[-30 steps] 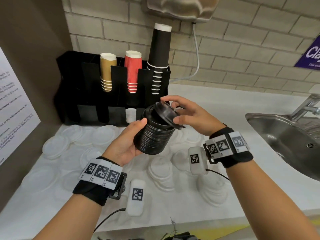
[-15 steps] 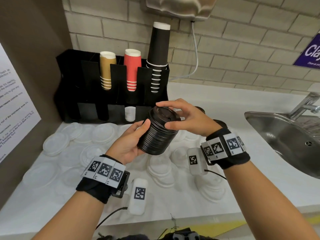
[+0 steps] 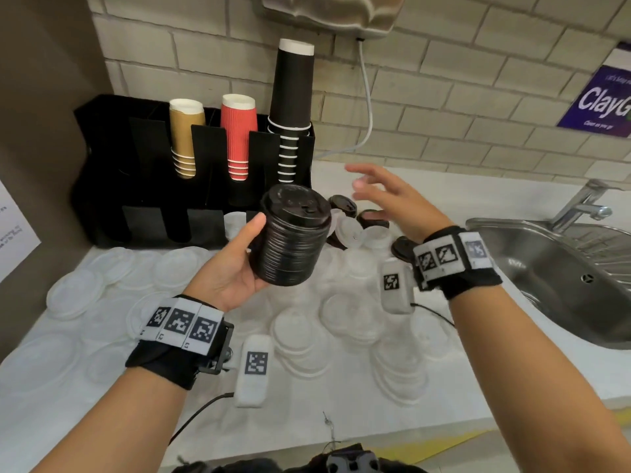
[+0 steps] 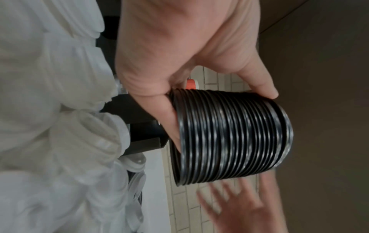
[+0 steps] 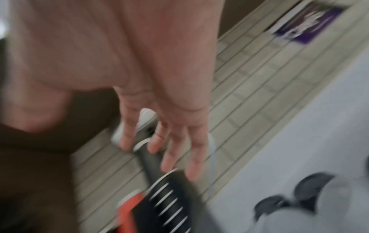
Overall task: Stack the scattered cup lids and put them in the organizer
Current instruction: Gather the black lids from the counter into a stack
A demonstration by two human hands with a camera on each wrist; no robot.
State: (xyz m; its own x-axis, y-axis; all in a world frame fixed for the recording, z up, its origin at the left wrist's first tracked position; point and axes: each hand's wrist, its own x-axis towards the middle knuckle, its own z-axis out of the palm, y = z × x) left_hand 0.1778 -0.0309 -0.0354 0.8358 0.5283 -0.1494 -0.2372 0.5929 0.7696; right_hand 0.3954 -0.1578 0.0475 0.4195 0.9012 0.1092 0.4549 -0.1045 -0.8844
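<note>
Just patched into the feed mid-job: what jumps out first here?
A tall stack of black lids held in the left hand at centre frame, above a counter strewn with white lids. The right hand is open and empty beside it, over a few loose black lids. Behind stands the black organizer holding cup stacks.

Organizer (image 3: 143, 186) at back left against wall, sink (image 3: 532, 268) right, loose lids (image 3: 307, 336) on counter (image 3: 461, 397) between

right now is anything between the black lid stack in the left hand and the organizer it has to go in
Nothing visible blocks it. The left hand holds the black lid stack in the air just in front of the organizer, with only open space between them; the right hand is off to the right, open.
</note>
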